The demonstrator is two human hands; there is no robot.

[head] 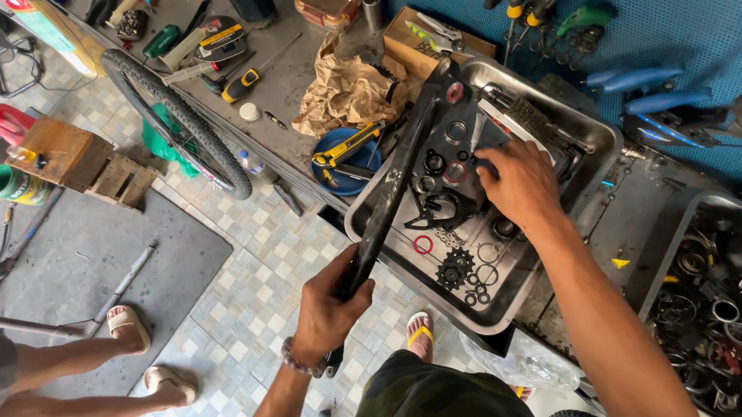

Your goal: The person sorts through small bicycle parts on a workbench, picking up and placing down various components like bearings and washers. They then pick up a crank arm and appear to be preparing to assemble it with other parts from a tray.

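Our left hand (pixel 326 304) clenches the black frame tube (pixel 394 176), rigid and probably light (greasy, likely), best gripped mid-tube; our right hand's (pixel 518 183) fingers reach loosely into the tray (pixel 598 145).

The right hand (pixel 520 185) covers whatever its fingertips touch in the steel tray (pixel 593 153), so its grip cannot be judged. The left hand (pixel 328 309) hides the black frame tube's (pixel 392 188) lower stretch. The seated person's legs (pixel 60 378) are cut off at the edge.
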